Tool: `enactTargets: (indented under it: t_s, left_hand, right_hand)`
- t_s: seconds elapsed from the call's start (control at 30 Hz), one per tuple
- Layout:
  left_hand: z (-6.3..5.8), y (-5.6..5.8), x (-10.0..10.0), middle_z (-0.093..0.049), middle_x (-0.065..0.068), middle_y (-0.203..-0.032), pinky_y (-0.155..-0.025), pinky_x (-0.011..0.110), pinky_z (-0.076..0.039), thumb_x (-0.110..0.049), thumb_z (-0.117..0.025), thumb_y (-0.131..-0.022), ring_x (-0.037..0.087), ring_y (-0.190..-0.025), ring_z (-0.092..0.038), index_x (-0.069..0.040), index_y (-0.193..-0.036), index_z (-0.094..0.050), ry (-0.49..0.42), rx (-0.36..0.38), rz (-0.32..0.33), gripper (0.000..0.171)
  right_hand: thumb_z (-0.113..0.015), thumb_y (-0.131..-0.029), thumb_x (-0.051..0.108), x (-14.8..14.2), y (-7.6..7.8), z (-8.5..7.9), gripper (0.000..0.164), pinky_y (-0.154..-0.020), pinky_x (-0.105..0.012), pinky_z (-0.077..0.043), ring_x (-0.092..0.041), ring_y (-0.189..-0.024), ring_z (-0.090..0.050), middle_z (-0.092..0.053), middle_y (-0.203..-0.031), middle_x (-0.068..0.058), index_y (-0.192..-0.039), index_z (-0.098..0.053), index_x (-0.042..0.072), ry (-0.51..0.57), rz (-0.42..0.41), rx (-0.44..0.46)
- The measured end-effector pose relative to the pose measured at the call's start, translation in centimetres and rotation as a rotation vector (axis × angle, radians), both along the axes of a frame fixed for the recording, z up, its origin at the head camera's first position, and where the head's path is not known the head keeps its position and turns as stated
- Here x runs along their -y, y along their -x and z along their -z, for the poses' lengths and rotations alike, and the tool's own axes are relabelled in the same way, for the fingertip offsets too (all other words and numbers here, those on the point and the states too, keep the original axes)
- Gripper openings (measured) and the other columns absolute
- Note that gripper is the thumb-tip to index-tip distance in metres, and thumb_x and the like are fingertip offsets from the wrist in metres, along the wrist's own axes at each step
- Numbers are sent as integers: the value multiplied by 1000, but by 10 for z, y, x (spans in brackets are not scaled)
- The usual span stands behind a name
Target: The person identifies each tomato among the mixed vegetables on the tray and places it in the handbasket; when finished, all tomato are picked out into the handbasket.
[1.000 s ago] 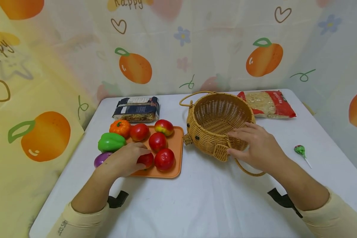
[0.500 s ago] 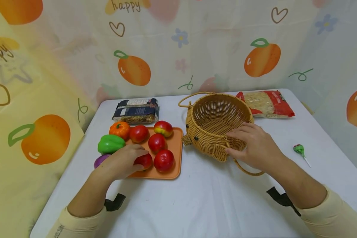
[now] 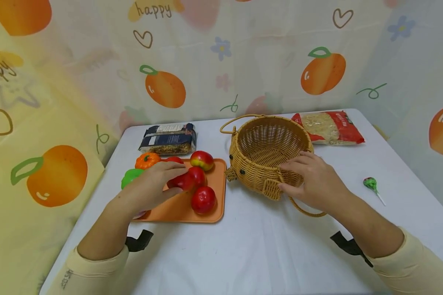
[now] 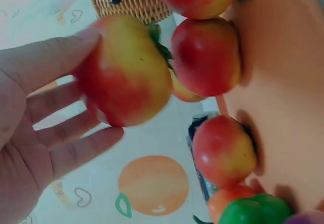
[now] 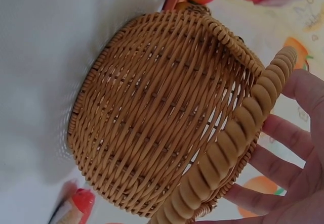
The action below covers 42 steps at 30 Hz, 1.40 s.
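Observation:
My left hand [image 3: 147, 186] holds a round red-and-yellow fruit [image 4: 126, 72] with a green stalk end, thumb on one side and fingers on the other. It is raised over the orange tray [image 3: 177, 211], where several similar fruits lie, among them a red one [image 3: 203, 200] near the front right corner. Right of the tray stands a wicker basket [image 3: 254, 176] shaped like an animal, with its mouth facing up. My right hand [image 3: 315, 180] grips the basket's near right rim, fingers over the edge and thumb outside. The basket's woven handle [image 5: 223, 148] hangs down in front of that hand.
An orange pumpkin [image 3: 147, 160] and a green bell pepper [image 3: 131, 178] sit at the tray's left; a purple thing is mostly hidden by my left hand. A dark food pack [image 3: 167, 139] and a red pack [image 3: 345, 127] lie behind. A lollipop [image 3: 371, 184] lies far right.
My left hand has lifted the fruit up from the front of the tray, so it now overlaps the fruits behind. The right hand keeps its place on the basket rim.

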<state>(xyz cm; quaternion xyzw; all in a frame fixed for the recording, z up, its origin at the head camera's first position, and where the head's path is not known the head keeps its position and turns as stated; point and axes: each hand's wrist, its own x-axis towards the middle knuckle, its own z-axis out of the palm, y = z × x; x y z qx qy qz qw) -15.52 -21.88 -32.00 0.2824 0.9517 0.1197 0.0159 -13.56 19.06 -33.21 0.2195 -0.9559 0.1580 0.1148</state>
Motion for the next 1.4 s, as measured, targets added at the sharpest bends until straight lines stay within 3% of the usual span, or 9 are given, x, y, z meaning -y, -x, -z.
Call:
enactTargets:
  t_s: [0.23,0.47,0.73,1.0,1.23,1.4]
  left_hand:
    - [-15,16,-19,-56,12,-146,-103,53,-53,-20,-78,-92,36,-137,-49,-11,-140,-64,-55,-19,19,51]
    - [-32,28,-48,-53,11,-150,-107,54,-50,-26,-77,-93,35,-141,-45,-14,-145,-59,-66,-40,-12,56]
    - [-45,46,-84,-55,7,-148,-102,45,-55,-28,-76,-93,27,-137,-49,-15,-147,-57,-152,-87,22,58]
    - [-46,68,-127,-57,6,-146,-98,36,-56,-30,-73,-96,24,-130,-55,-13,-147,-57,-237,-72,131,56]
    - [-41,80,-161,-54,5,-149,-110,36,-48,-32,-72,-97,23,-137,-50,-15,-148,-56,-152,-40,176,56]
    - [-30,88,-175,-55,6,-146,-109,35,-49,-31,-72,-96,23,-134,-52,-12,-147,-56,-92,-3,219,56]
  right_hand:
    - [-83,-83,35,0,0,0,45,-102,-69,-46,-45,-131,-53,-72,-121,-13,-122,-76,14,-2,6,18]
    - [-83,-83,35,-1,0,1,44,-100,-68,-48,-43,-130,-53,-72,-121,-13,-122,-76,14,4,-1,8]
    - [-83,-84,36,-3,1,1,45,-97,-66,-51,-39,-128,-55,-71,-121,-12,-123,-76,14,-2,6,21]
    - [-83,-84,37,-3,3,2,46,-99,-66,-50,-42,-129,-55,-72,-121,-12,-123,-76,15,4,-11,29]
    - [-83,-84,38,-2,4,0,46,-97,-65,-51,-41,-130,-54,-71,-122,-13,-124,-75,16,-9,3,47]
    - [-82,-84,38,-1,5,-1,46,-97,-64,-52,-40,-130,-53,-71,-122,-12,-124,-75,16,-10,7,49]
